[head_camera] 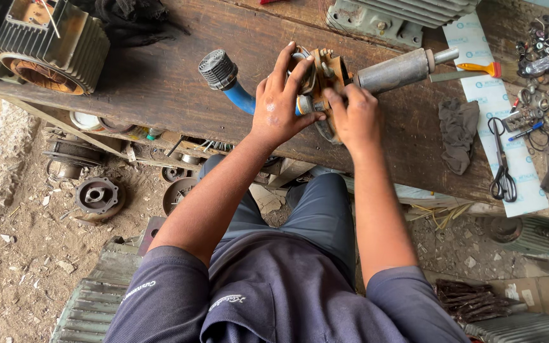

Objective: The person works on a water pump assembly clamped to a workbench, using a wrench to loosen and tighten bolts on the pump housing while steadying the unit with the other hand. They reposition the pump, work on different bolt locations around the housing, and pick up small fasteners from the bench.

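Observation:
A rusty pump end plate [325, 73] sits on the dark wooden bench [179, 89], joined to a grey metal rotor shaft [395, 70] that points right. A blue pipe [239, 95] with a black strainer cap [217, 68] juts out to its left. My left hand [279, 101] grips the plate's left side, fingers spread over its top. My right hand [351, 114] clasps the plate's lower right edge, fingertips pressed at its centre. The plate's middle is partly hidden by my fingers.
A finned motor housing [46, 44] lies at the bench's left, another grey casing [401, 16] at the back. A dark rag [459, 133], black scissors [502, 168], a yellow-handled brush [478, 67] and several small parts [544, 70] lie right. Metal discs [96, 197] rest on the dirt floor.

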